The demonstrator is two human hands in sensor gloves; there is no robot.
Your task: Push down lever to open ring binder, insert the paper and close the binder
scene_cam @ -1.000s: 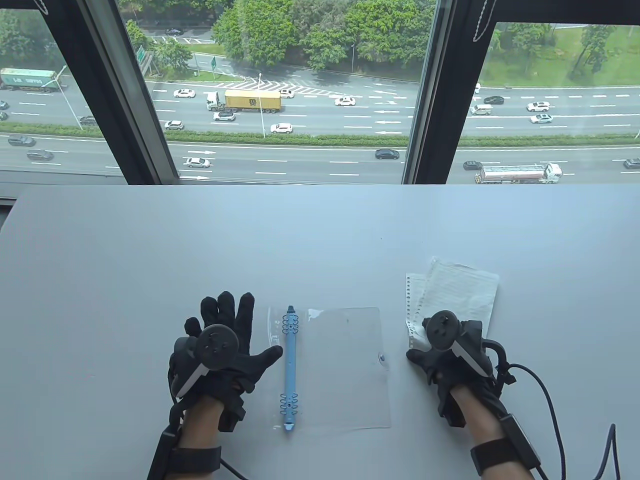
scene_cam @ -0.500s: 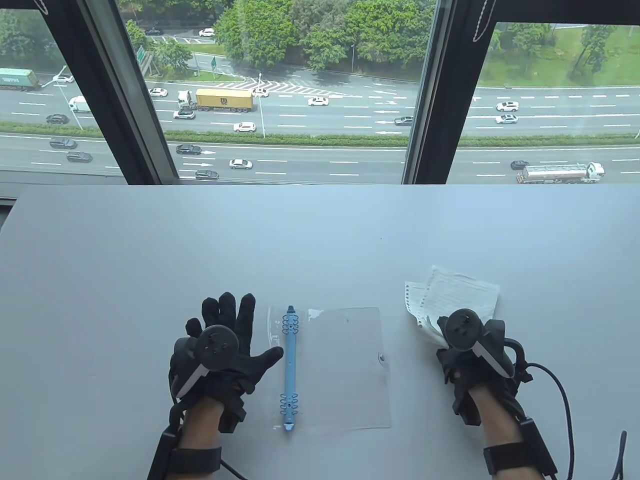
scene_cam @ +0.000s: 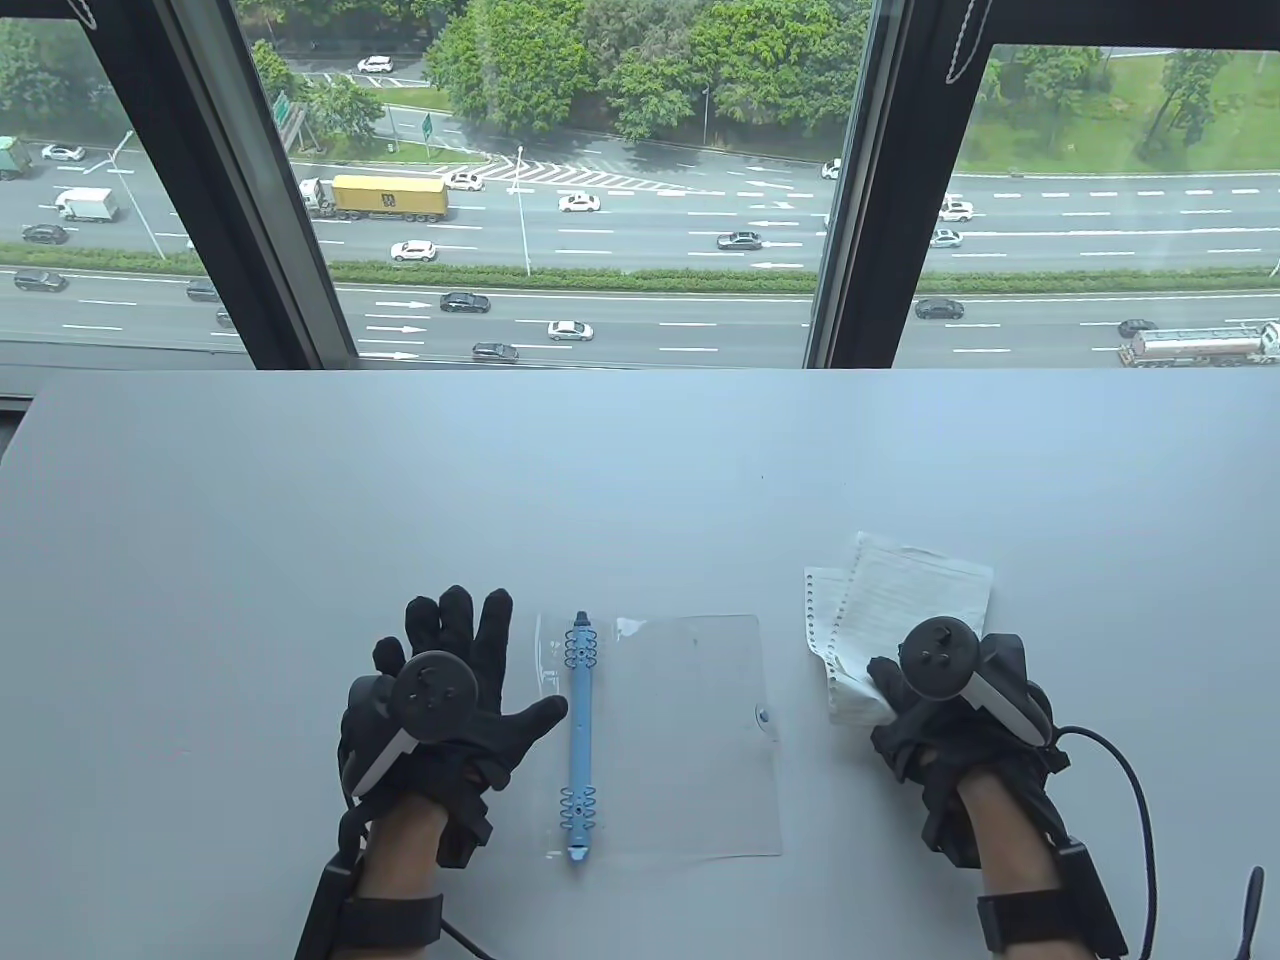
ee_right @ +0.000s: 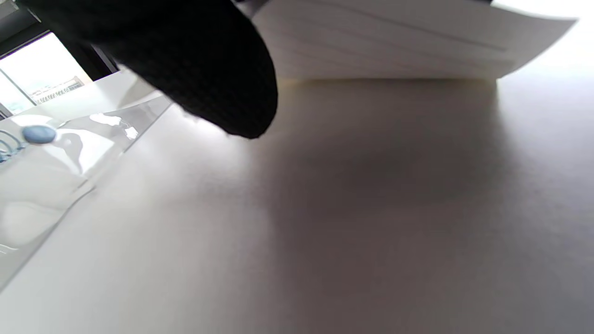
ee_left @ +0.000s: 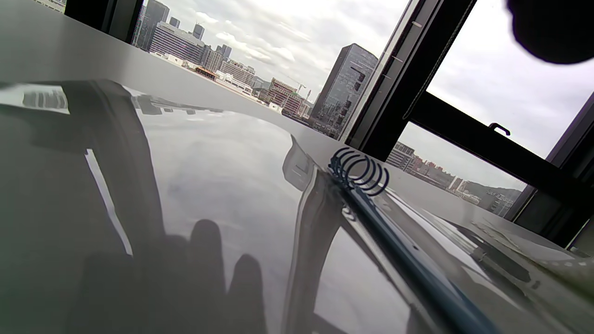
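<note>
The ring binder lies open in the table view, with a blue ring spine between clear plastic covers. My left hand lies flat with straight fingers on the left cover, its thumb reaching toward the spine. In the left wrist view the rings stand closed above the spine. My right hand pinches the near corner of several punched paper sheets to the right of the binder. The right wrist view shows the paper raised off the table, with a gloved fingertip against it.
The grey table runs back to a large window. A blue snap button sits on the right cover's edge. Glove cables trail off the near right edge.
My right hand has moved right with the paper in its pinch, and the sheets have shifted and lifted a little. The left hand and binder have stayed put.
</note>
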